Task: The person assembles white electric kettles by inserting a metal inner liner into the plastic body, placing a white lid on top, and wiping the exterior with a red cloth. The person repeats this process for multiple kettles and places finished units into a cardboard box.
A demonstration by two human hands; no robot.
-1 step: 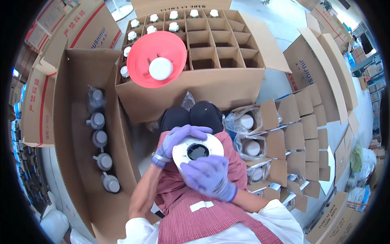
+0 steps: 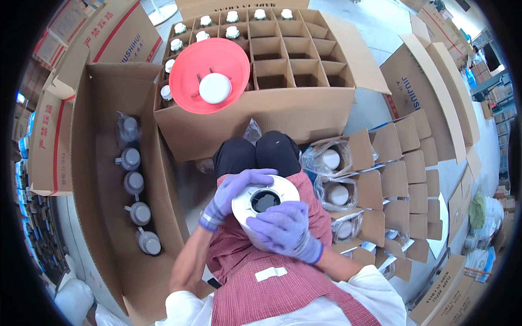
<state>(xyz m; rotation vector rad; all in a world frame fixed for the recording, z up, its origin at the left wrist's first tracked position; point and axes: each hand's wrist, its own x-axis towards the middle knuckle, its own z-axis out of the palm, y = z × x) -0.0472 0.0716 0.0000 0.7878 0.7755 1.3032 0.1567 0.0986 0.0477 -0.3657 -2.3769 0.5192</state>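
A white, round flask body (image 2: pixel 290 188) sits in my lap with its round opening facing up. Dark, shiny material shows inside that opening. My left hand (image 2: pixel 232 196), in a purple glove, wraps the flask's left side, its fingers lying along the far rim. My right hand (image 2: pixel 284 231), gloved too, lies bent over the near right rim and hides part of the edge. Beyond my knees, a red round dish (image 2: pixel 182 81) rests on the box corner. It holds a white round cap (image 2: pixel 215 88) and a couple of thin dark pieces.
Ahead stands a divided carton (image 2: pixel 261 119) with silvery glass refills in several cells. At left, a long open carton (image 2: pixel 109 228) holds a row of grey cups (image 2: pixel 130 158). At right, cardboard dividers (image 2: pixel 394 179) surround plastic-wrapped white-topped items (image 2: pixel 337 194). More cartons stand around.
My right hand has shifted slightly right and away from the opening, its fingers now resting on the near rim. The left hand keeps its hold, and the flask has barely moved.
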